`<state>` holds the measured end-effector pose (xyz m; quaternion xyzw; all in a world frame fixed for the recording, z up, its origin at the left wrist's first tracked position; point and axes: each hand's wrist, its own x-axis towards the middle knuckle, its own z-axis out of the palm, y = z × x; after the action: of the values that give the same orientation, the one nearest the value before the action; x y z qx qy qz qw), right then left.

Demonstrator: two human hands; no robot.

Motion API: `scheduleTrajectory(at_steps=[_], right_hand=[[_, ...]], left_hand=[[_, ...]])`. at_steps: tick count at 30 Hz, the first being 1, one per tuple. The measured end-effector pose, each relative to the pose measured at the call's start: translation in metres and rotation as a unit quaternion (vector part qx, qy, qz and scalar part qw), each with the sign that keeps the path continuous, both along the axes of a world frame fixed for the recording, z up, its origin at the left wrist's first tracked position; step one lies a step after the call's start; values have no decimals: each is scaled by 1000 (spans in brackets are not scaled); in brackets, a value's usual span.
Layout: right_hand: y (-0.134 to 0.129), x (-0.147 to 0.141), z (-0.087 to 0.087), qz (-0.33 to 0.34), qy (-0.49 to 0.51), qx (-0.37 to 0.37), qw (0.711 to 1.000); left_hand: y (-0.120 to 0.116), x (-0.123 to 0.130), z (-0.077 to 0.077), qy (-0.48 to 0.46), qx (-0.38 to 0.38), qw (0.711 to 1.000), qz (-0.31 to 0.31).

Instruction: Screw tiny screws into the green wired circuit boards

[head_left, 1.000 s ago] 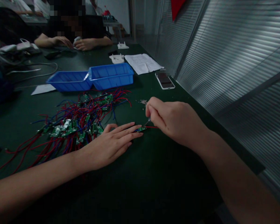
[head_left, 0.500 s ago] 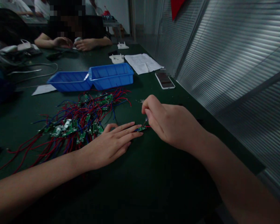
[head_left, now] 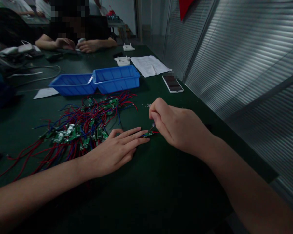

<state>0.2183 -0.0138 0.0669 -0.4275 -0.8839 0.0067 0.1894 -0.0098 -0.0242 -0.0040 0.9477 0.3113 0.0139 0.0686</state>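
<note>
My left hand (head_left: 120, 148) lies flat with its fingers stretched out, the fingertips resting on a small green circuit board (head_left: 149, 134). A red wire runs from the board's right end, and some blue shows at its left. Closed round a thin tool (head_left: 152, 126), my right hand (head_left: 172, 125) is just right of the board. The tool's tip points down at the board; most of its handle is hidden in my fingers. Left of my left hand spreads a tangled pile of green boards with red and blue wires (head_left: 97, 112).
Two blue bins (head_left: 117, 79) stand behind the pile. Small metal bits (head_left: 148, 105) lie beyond my right hand. Farther back are a phone (head_left: 173, 84), papers (head_left: 150, 66) and white plastic parts (head_left: 122, 61). Across the table (head_left: 136, 201) sits a person with both hands (head_left: 88, 46) together.
</note>
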Motion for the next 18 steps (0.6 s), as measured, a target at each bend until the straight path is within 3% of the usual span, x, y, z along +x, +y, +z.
scheduleTrajectory(at_steps=[3, 8, 13, 18], right_hand=[[1, 3, -1, -16, -24, 23, 999], [-3, 1, -3, -115, -45, 87, 989], [-3, -2, 0, 3, 26, 4, 1000], [0, 3, -1, -7, -34, 29, 999]], left_hand=[[0, 0, -1, -3, 2, 1000, -2], [0, -1, 0, -7, 3, 1000, -5], [0, 0, 2, -1, -2, 1000, -3], [0, -1, -1, -4, 1, 1000, -2]])
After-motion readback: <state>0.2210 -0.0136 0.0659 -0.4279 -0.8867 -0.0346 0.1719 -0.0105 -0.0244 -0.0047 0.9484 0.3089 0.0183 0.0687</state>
